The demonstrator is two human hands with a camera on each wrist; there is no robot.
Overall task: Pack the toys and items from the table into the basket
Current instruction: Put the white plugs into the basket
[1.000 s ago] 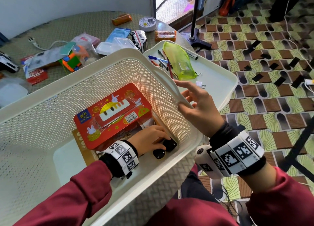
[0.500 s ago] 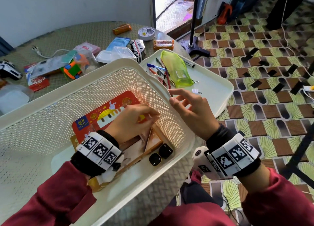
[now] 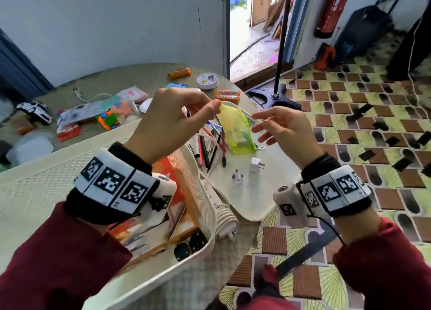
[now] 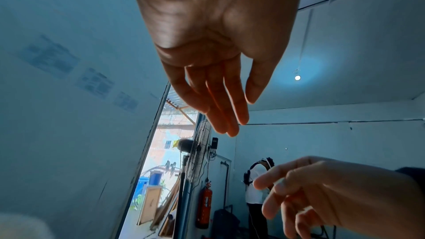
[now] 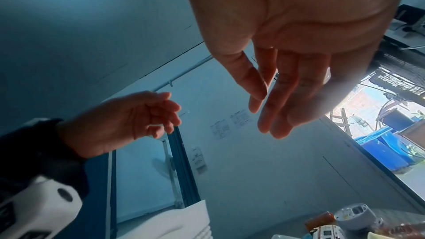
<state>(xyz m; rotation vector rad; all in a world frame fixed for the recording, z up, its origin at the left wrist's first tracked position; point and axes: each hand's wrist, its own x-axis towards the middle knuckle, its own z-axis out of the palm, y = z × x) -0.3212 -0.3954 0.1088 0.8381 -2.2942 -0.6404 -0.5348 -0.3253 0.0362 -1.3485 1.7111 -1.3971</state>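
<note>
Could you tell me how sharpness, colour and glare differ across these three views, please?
Head view: natural colours, strong wide-angle bending, the basket rim smeared. Left wrist view: blue cast, left hand dim against a glowing bulb. Right wrist view: doorway glare washes the right hand fingers.

Your round bench [image 3: 144,74] carries the white basket [image 3: 42,181] at its near edge, a white tray [image 3: 256,202] beside it, and behind them a toy police car [image 3: 35,112], two orange packets [image 3: 179,73], a white round device [image 3: 207,81] and a white power strip [image 3: 224,214].
</note>
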